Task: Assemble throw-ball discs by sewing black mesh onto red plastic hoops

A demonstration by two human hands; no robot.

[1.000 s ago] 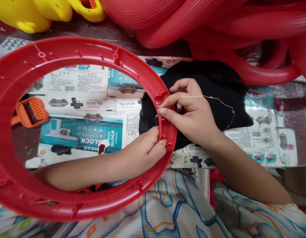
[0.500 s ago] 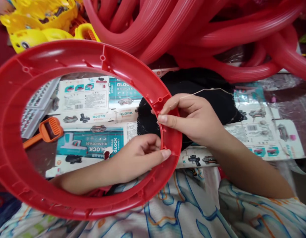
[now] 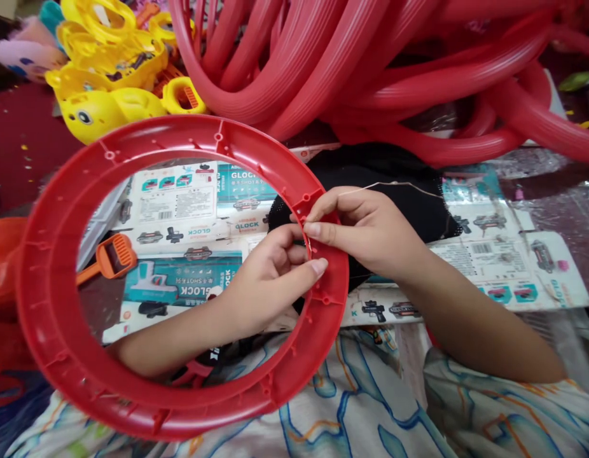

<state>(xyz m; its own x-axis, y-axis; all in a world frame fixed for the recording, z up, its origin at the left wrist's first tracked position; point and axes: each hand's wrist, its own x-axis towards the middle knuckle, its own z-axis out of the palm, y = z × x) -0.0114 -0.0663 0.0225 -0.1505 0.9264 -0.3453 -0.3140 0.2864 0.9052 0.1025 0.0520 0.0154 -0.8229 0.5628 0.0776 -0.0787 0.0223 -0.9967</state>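
Observation:
A red plastic ring (image 3: pixel 53 305) stands tilted in front of me, its hollow ribbed side facing me. My left hand (image 3: pixel 275 280) reaches through the opening and grips the ring's right side, thumb on the inner rim, fingers behind it. Close above, my right hand (image 3: pixel 361 219) pinches thumb and forefinger together at the same rim. A thin pale thread (image 3: pixel 394 183) runs over that hand and off to the right; its end at the fingertips is partly hidden. Black mesh fabric (image 3: pixel 371 165) lies behind the ring and the right hand.
Flattened printed cardboard (image 3: pixel 180 197) covers the work surface. An orange toy rake (image 3: pixel 114 256) lies at the left, seen through the ring. Large red ribbed hoops (image 3: pixel 294 70) pile up at the back. Yellow toy parts (image 3: pixel 117 111) stand back left, with clear plastic (image 3: pixel 552 197) at the right.
The ring's left side has shifted right and down in view. My left hand has moved slightly up the rim, nearer the right hand. The right hand still pinches at nearly the same spot.

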